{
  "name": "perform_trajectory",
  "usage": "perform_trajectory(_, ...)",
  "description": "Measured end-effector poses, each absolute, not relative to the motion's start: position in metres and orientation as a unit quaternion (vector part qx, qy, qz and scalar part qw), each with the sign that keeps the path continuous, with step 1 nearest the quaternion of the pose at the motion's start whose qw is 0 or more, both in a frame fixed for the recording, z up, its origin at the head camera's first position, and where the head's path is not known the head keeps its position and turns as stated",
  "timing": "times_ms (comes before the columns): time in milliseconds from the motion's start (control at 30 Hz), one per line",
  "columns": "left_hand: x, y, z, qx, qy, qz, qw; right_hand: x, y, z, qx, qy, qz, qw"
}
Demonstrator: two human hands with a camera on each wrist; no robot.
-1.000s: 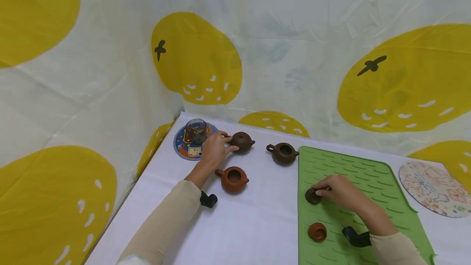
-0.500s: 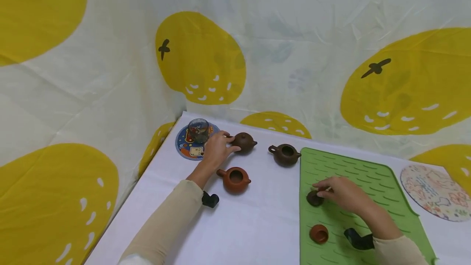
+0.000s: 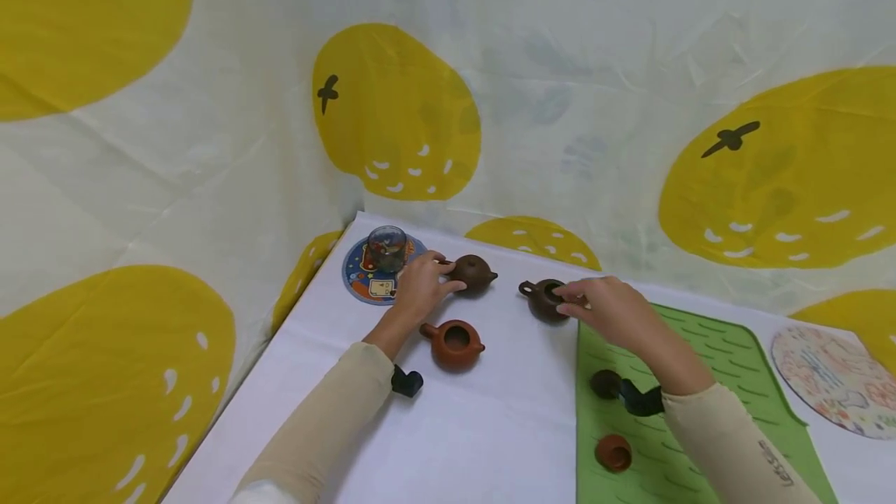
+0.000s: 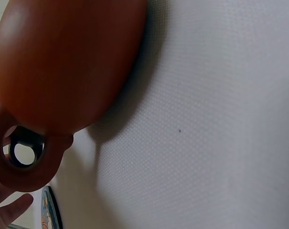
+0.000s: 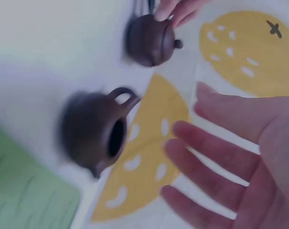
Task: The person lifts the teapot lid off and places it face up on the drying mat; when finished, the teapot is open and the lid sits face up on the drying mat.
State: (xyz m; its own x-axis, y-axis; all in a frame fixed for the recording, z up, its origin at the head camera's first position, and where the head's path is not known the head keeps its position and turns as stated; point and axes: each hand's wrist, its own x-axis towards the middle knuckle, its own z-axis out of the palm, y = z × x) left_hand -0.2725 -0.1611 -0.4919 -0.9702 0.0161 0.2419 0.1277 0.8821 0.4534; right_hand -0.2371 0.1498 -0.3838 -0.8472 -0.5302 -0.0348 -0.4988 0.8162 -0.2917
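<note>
My left hand [image 3: 418, 286] grips the handle side of a dark brown lidded teapot [image 3: 473, 275], its thumb against the body. Just right of that pot stands a second dark brown teapot [image 3: 537, 303], lidless, its mouth uncovered. My right hand [image 3: 619, 313] hovers at this one's spout side; in the right wrist view its fingers are loosely spread and hold nothing. A reddish clay teapot [image 3: 455, 346], also lidless, sits nearer, below my left wrist. On the green mat [image 3: 707, 348] lie a dark brown lid [image 3: 604, 384] and a reddish lid [image 3: 614, 453].
A clear glass [image 3: 387, 248] stands on a round blue patterned coaster [image 3: 355, 284] at the far left corner. Another round, floral-patterned coaster [image 3: 833, 379] lies right of the mat. Behind the white table [image 3: 504, 426] hangs a curtain with yellow fruit prints [image 3: 399, 111].
My right hand has let go of the dark lid on the mat and moved up and left to the lidless dark teapot. My left hand keeps its place at the lidded teapot.
</note>
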Motion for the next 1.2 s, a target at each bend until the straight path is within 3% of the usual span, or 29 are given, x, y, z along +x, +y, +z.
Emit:
perform_trajectory(267,-0.273,-0.16,-0.494,-0.034,-0.964,-0.236,0.12,-0.267,0.093,-0.378,-0.315,0.939,-0.134,-0.017)
perform_trajectory(533,-0.273,-0.158,-0.493,-0.035,-0.967,-0.227,0.111,-0.284,0.055,-0.4,-0.351,0.929,-0.105,-0.053)
perform_trajectory(833,-0.274,-0.159,-0.493,-0.031,-0.97,-0.209,0.124,-0.28,0.036,-0.433,-0.374,0.923,-0.082,-0.039)
perform_trajectory(1200,-0.273,-0.158,-0.494,-0.027,-0.97,-0.207,0.128,-0.274,0.031,-0.447,-0.356,0.931,-0.074,-0.016)
